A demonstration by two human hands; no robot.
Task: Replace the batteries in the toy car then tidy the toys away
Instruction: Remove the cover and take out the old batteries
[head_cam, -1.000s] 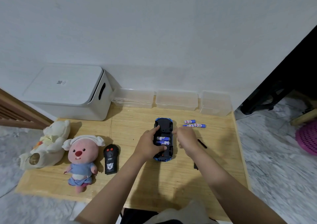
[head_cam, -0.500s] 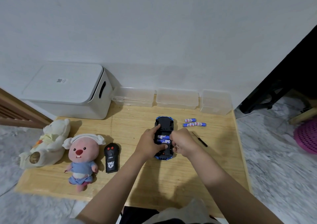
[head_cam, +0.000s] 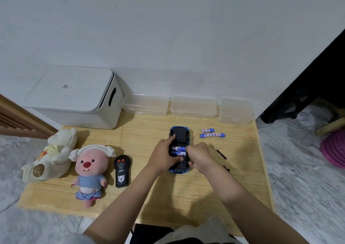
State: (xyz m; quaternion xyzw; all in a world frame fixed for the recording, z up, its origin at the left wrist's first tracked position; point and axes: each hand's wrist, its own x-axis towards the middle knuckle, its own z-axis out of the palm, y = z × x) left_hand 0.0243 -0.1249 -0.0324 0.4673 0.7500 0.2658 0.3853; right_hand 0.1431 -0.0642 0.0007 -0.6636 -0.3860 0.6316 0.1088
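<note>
On the pale wooden table (head_cam: 168, 197), through our head camera, the upturned blue toy car (head_cam: 178, 132) lies between our hands: our left hand (head_cam: 162, 156) grips its side, our right hand (head_cam: 199, 155) pinches beside the blue-and-white batteries (head_cam: 178, 150) inside.

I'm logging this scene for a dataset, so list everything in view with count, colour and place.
Blue toy car: one, upside down, table centre, two batteries showing in its bay.
Loose blue-and-white batteries: three, right of the car.
Small black screwdriver: one, right of the car.
Black remote control: one, left of the car.
Pink plush doll: one, left of the remote.
Cream plush bear: one, table's left edge.
White lidded storage box: one, back left.
Clear plastic boxes: three, along the wall.
Wooden table: one, pale.
Left hand: holds the car.
Right hand: fingers curled at the car's right side.
</note>
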